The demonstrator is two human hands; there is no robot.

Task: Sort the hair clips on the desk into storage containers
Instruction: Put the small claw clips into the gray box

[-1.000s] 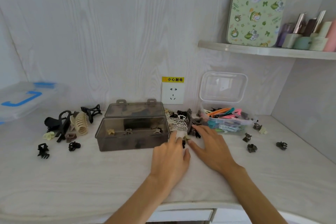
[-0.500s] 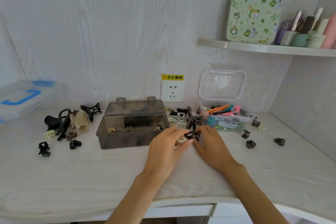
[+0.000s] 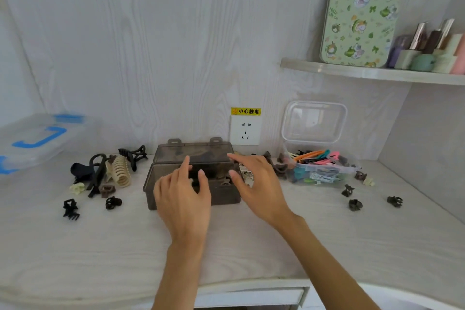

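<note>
Head view | left hand (image 3: 185, 196), right hand (image 3: 259, 184): fingers spread, empty, above smoky box (image 3: 226, 196) | done: few small clips inside | left: claw clips (image 3: 108, 176) left of hands, mini clips (image 3: 354, 205) right

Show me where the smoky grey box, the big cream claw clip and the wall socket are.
smoky grey box (image 3: 224, 196): head view, on its front wall, right of the left hand.
big cream claw clip (image 3: 120, 171): head view, on its ribbed teeth.
wall socket (image 3: 245, 130): head view, on the white faceplate's middle.
</note>
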